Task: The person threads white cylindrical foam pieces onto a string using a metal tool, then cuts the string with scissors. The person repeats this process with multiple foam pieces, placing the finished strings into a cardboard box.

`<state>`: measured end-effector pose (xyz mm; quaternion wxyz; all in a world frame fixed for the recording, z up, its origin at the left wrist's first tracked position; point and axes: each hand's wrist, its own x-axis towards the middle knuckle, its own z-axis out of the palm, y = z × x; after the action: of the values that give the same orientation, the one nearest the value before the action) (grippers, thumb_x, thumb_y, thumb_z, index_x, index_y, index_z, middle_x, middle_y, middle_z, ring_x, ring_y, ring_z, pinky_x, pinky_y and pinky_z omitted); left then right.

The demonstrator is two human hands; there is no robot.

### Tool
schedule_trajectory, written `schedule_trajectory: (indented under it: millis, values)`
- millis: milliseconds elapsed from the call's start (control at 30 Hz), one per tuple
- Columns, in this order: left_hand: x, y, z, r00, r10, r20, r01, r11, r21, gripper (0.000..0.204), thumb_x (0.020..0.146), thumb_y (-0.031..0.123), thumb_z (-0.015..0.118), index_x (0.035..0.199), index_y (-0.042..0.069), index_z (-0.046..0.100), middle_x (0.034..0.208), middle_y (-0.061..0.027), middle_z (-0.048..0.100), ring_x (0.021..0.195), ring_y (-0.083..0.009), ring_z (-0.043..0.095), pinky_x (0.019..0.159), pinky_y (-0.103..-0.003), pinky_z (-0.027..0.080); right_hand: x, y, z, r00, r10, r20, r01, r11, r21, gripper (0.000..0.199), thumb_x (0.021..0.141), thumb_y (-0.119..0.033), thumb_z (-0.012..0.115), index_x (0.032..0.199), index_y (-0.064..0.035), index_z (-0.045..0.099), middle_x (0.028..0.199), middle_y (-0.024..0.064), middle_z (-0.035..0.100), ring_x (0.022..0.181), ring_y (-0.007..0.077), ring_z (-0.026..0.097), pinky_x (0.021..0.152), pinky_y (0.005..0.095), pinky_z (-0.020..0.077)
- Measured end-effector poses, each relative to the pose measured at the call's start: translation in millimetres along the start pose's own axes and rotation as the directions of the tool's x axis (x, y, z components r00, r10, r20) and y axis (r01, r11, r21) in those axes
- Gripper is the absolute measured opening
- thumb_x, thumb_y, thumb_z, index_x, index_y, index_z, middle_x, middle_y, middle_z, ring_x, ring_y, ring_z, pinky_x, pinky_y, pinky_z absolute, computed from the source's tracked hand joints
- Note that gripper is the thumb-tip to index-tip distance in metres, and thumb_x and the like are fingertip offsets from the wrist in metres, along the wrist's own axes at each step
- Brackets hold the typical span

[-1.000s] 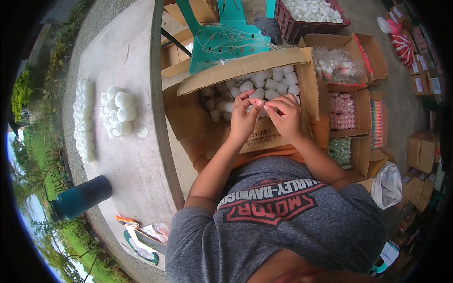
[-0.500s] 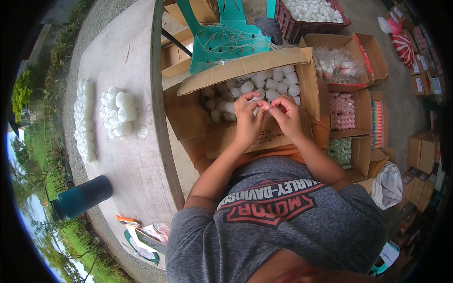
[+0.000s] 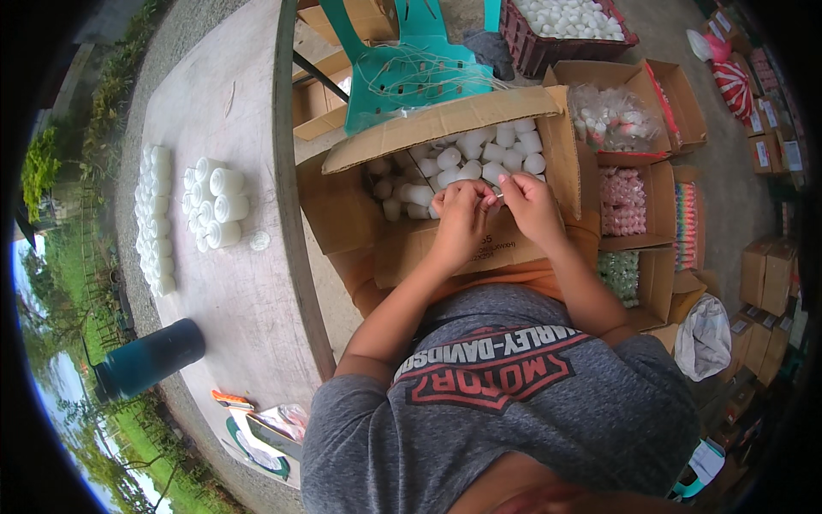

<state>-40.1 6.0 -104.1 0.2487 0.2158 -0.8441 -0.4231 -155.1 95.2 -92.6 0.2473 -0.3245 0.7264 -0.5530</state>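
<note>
My left hand (image 3: 463, 218) and my right hand (image 3: 533, 208) meet over the front flap of an open cardboard box (image 3: 402, 257). Both are closed in a pinch, fingertips close together, on a small thin white piece (image 3: 500, 195) that shows between them; its kind is too small to make out. Beyond my fingers, the box holds many white candles (image 3: 494, 152), loosely heaped. On the table to my left stand a cluster of white candles (image 3: 224, 208) and longer rows of white candles (image 3: 157, 224).
The grey table (image 3: 248, 308) also carries a dark teal bottle (image 3: 154, 355) and an orange cutter (image 3: 231, 400). A teal chair (image 3: 415, 73) with loose strings stands ahead. To the right are a box of pink items (image 3: 621, 201), a box of bagged pieces (image 3: 616, 116) and a maroon crate (image 3: 548, 53).
My fingertips have drawn slightly apart, and the thin white piece now shows between them. The right hand has shifted a little to the right; the left fingers are more curled.
</note>
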Motion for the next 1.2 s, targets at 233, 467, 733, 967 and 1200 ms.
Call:
schedule_trajectory:
  millis: [233,467,733,967,1200]
  values:
    - [2.0,6.7,-5.2,0.990,0.122,0.072,-0.129,0.986,0.103,0.012,0.085,0.014,0.062,0.097,0.014,0.065,0.090,0.0025,0.062,0.093,-0.0172,0.050,0.088,-0.035,0.026,8.0,3.5,-23.7,0.876,0.366,0.314,-0.478,0.750,0.458,0.025,0.087,-0.019,0.061,0.066,-0.0061,0.059,0.060,-0.0044,0.049,0.057,0.0043,0.041,0.055,0.0214,0.0326]
    - [2.0,5.5,1.2,0.983,0.177,0.044,-0.182,0.964,0.191,0.012,0.078,0.013,0.065,0.090,0.012,0.067,0.088,0.0027,0.062,0.093,-0.0175,0.051,0.090,-0.040,0.024,11.5,3.1,-31.0,0.837,0.395,0.378,-0.542,0.507,0.670,0.021,0.085,-0.015,0.063,0.068,-0.0118,0.052,0.060,-0.0061,0.043,0.057,0.0055,0.043,0.059,0.0240,0.0392]
    - [5.2,4.3,-1.0,0.983,0.181,0.021,-0.182,0.976,0.123,0.012,0.079,0.013,0.064,0.091,0.011,0.067,0.091,0.0000,0.062,0.095,-0.0203,0.051,0.090,-0.037,0.030,10.4,-19.7,-29.6,0.848,0.345,0.403,-0.530,0.506,0.681,0.016,0.084,-0.016,0.065,0.074,-0.0064,0.058,0.062,-0.0050,0.046,0.059,0.0059,0.044,0.059,0.0227,0.0375]
    - [3.2,-24.9,-6.3,0.876,-0.431,0.218,0.438,0.519,-0.734,0.034,0.094,0.030,0.041,0.113,0.007,0.057,0.118,-0.0074,0.051,0.112,-0.0207,0.045,0.095,-0.036,0.036,-1.5,-55.6,-27.3,0.858,0.196,0.475,-0.454,0.723,0.521,0.022,0.086,-0.022,0.063,0.075,-0.0033,0.062,0.064,-0.0029,0.050,0.060,0.0049,0.043,0.058,0.0203,0.0336]
    - [-3.4,-52.8,1.8,0.598,-0.648,0.471,0.635,0.025,-0.772,0.042,0.092,0.025,0.042,0.129,0.005,0.036,0.124,-0.0097,0.045,0.109,-0.0261,0.049,0.094,-0.040,0.041,-24.4,-95.0,-49.8,0.789,-0.157,0.594,-0.362,0.663,0.656,0.033,0.088,-0.024,0.058,0.059,-0.0076,0.054,0.060,-0.0026,0.047,0.057,0.0083,0.040,0.060,0.0258,0.0353]
